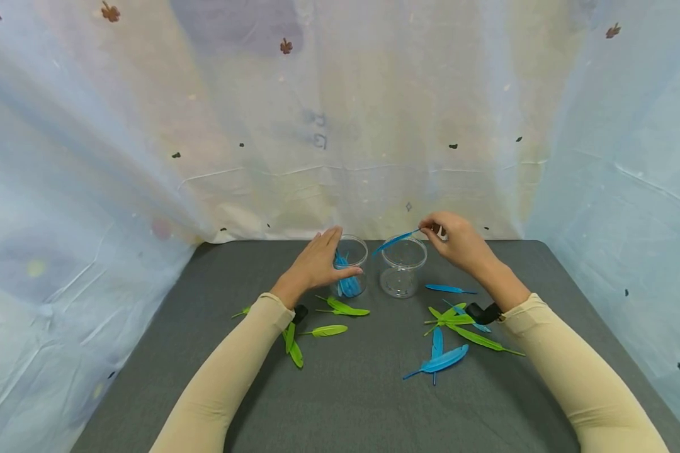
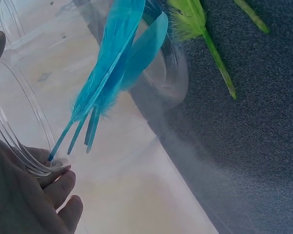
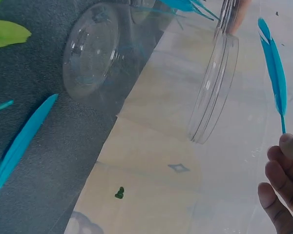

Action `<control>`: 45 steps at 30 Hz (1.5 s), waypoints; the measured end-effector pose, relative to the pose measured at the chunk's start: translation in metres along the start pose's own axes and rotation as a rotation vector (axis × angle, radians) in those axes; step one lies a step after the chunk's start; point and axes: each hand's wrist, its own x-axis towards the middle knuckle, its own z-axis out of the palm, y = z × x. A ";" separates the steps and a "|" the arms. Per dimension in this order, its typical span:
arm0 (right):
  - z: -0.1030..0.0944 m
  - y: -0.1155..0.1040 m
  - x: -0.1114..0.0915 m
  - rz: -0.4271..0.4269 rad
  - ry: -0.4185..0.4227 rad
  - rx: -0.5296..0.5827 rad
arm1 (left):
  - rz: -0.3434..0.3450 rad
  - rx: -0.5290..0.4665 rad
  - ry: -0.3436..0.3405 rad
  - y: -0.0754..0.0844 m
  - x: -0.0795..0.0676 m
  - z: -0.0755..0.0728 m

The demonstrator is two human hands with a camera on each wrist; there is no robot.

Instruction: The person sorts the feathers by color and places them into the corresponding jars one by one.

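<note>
Between finger and thumb my right hand [image 1: 456,242] pinches a blue feather [image 3: 273,73] by its quill. The feather's tip points left, above the rim of a clear plastic jar [image 1: 399,286] with nothing visible in it. My left hand [image 1: 315,263] holds a second clear jar [image 1: 358,242] near its rim, thumb in front and fingers along the far left side. Several blue feathers [image 2: 110,68] stand inside that jar, quills up in the left wrist view. The two jars stand side by side near the table's back edge.
Green feathers [image 1: 328,330] lie around my left forearm on the grey table [image 1: 340,402]. Near my right wrist are a mixed pile of green feathers [image 1: 481,340] and blue ones, a single blue feather [image 1: 447,289], and crossed blue feathers [image 1: 444,360]. A patterned curtain [image 1: 374,126] hangs behind.
</note>
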 end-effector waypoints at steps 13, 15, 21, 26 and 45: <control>0.022 -0.005 0.026 -0.052 0.013 -0.046 | -0.007 -0.003 -0.009 0.001 0.000 -0.001; 0.026 -0.006 0.029 -0.072 0.006 -0.047 | -0.009 -0.003 -0.008 0.002 0.000 -0.001; 0.038 -0.013 0.038 -0.163 -0.002 -0.077 | -0.011 0.005 -0.005 0.004 -0.001 -0.003; 0.050 -0.017 0.046 -0.210 -0.019 -0.101 | -0.015 0.005 -0.004 0.003 -0.002 -0.003; 0.078 -0.033 0.050 -0.112 -0.169 -0.040 | -0.012 -0.009 -0.009 0.003 -0.002 -0.003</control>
